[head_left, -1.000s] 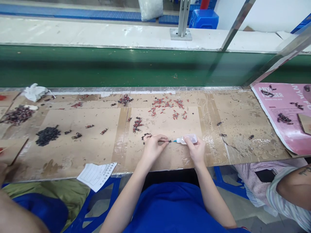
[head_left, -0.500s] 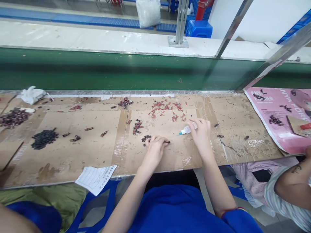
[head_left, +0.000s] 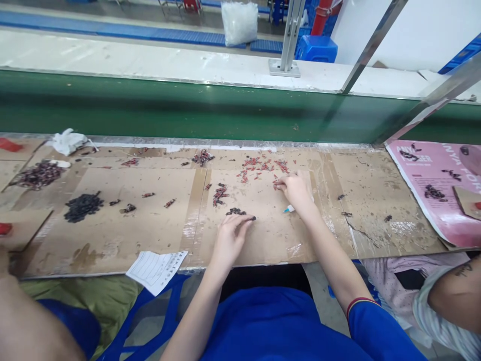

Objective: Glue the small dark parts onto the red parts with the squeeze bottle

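Observation:
My left hand (head_left: 233, 234) pinches a small black piece (head_left: 253, 218) between thumb and finger, low over the cardboard. Just beyond its fingers lies a small heap of dark pieces (head_left: 236, 211). My right hand (head_left: 295, 189) has its fingertips closed at a small red piece (head_left: 276, 184), near the scattered red pieces (head_left: 265, 166). Partly under my right wrist, a small bottle with a blue tip (head_left: 288, 208) lies on the cardboard. A cluster of red-and-black pieces (head_left: 219, 194) sits left of centre.
A black heap (head_left: 83, 206), a reddish heap (head_left: 39, 175) and a white glove (head_left: 69, 142) lie at the left. A paper slip (head_left: 156, 271) overhangs the front edge. Other people's arms are at both sides. A pink sheet (head_left: 421, 175) is at the right.
My right hand has let go of the bottle, which now lies down, and has moved up and left to the red pieces. My left hand still pinches the black piece.

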A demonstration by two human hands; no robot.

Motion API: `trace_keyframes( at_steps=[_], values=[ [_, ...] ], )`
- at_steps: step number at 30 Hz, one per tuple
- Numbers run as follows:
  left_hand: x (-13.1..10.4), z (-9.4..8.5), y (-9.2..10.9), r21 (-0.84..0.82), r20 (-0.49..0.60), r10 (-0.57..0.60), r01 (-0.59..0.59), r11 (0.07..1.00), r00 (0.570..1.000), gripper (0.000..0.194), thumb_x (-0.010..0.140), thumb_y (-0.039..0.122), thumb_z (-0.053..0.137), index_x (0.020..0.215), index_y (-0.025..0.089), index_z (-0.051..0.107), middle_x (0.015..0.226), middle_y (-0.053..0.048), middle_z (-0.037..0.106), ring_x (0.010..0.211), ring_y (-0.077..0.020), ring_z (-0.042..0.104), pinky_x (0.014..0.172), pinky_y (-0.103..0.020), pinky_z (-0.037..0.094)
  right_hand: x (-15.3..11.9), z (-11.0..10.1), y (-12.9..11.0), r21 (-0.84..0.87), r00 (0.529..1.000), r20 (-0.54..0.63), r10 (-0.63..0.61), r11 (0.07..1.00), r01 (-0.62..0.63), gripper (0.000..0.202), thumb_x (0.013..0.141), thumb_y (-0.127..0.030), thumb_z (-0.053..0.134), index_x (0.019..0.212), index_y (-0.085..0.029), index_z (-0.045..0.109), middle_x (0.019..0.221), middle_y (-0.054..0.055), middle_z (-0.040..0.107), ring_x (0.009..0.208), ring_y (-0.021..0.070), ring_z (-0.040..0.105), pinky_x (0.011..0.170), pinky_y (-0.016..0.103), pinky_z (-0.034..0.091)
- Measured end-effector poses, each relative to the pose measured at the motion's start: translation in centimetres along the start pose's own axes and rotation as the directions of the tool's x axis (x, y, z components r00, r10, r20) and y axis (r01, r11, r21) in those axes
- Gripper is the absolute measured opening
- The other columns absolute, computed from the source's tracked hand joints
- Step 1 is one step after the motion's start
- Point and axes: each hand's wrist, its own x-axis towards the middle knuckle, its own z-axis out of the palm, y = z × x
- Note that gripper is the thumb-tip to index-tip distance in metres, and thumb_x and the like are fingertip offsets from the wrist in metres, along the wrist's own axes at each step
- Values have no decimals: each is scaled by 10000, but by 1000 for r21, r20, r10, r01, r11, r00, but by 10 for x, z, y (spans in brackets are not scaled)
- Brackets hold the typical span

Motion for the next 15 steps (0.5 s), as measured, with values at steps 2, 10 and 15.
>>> trace_keyframes(
  at_steps=[2, 10, 15],
  values=[
    [1, 1, 0, -56, -2, -19, 19, 998, 1000, 155, 832, 259, 584, 847, 250, 738, 893, -48, 754, 926, -229, 664, 875, -412, 515, -4, -6, -6, -166, 997, 44, -65, 983, 71, 142, 745, -172, 731, 612, -216, 704, 741, 65, 677, 908, 262, 545, 861, 410, 402],
    [6, 1, 11, -126, -48, -32, 26, 992, 998, 183, 813, 308, 596, 882, 233, 748, 915, -57, 758, 912, -223, 674, 842, -391, 545, -24, -25, -26, -78, 991, 64, -116, 990, 121, 108, 817, -239, 607, 768, -198, 693, 858, 87, 686, 832, 227, 616, 751, 356, 485],
    [9, 8, 17, -126, -39, -31, 26, 992, 999, 181, 822, 295, 588, 887, 226, 743, 922, -59, 758, 929, -222, 671, 862, -383, 535, -44, -28, -45, 260, 994, 110, 11, 965, -39, 151, 825, -333, 579, 788, -200, 641, 859, 49, 693, 813, 184, 638, 667, 285, 494]
  ],
)
